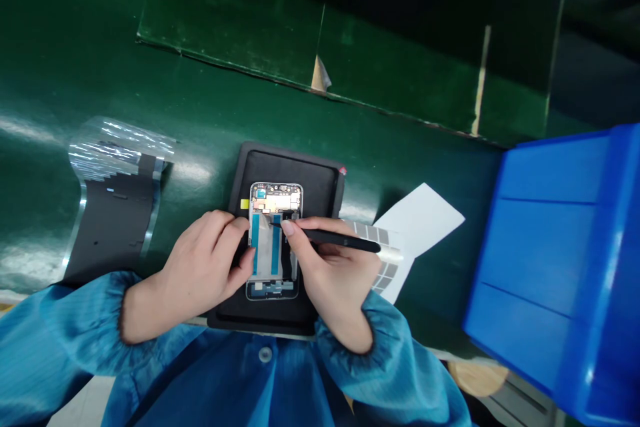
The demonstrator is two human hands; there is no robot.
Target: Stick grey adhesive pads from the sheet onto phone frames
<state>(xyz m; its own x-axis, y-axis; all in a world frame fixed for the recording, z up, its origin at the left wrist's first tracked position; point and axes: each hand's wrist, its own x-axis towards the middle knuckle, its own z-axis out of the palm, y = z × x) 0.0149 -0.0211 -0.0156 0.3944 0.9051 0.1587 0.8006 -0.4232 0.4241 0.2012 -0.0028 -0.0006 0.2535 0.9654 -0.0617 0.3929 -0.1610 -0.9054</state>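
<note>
An opened smartphone (pixel 267 247) lies face down in a black tray (pixel 320 177), its circuit board showing at the top and two blue strips along the middle. My left hand (pixel 203 260) is curled against the phone's left edge, with thumb and index finger gripping it. Held like a pen, black tweezers (pixel 345 239) are pinched in my right hand (pixel 340 270). Their tips point left, over the upper middle of the phone just below the board. Whether the tips grip anything is too small to tell. A yellow tab (pixel 245 204) sticks out by the phone's upper left side.
On the left lies a dark strip of parts (pixel 113 227) with clear film peeled back. White sheets (pixel 420 220) with grey square stickers (pixel 373 233) lie beneath and beyond my right hand. A blue bin (pixel 545 233) stands at right; a green raised ledge (pixel 240 33) runs behind the green table (pixel 200 107).
</note>
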